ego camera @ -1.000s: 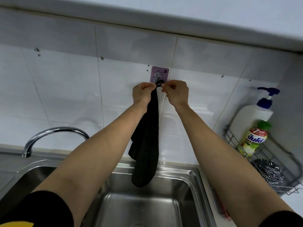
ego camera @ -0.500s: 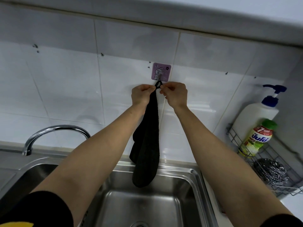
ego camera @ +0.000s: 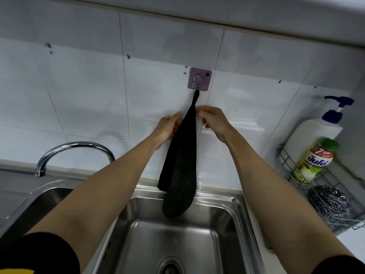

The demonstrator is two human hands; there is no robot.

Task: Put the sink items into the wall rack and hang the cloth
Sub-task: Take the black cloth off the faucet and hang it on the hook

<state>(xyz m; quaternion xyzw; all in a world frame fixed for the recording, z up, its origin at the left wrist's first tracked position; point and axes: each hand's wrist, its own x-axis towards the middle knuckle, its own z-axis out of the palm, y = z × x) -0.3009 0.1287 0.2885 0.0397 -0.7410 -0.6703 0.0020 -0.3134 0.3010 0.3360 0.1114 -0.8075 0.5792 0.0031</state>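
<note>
Right of the right hand, a green-capped bottle in the wire rack bears a large "7" on a red band; its blue brand lettering below isn't legible.

The wall behind the sink is faced with large glossy white tiles, split by thin grey grout lines and dotted with a few small dark marks or drill holes. A band of shadow lies across the top row of tiles, under a pale ledge that runs along the upper edge of the view. Lower down the tiles catch soft, cool reflections. A curved chrome faucet arches at the left over a stainless steel sink, with a round drain at its bottom. The sink rim meets a light desk at the right.
</note>
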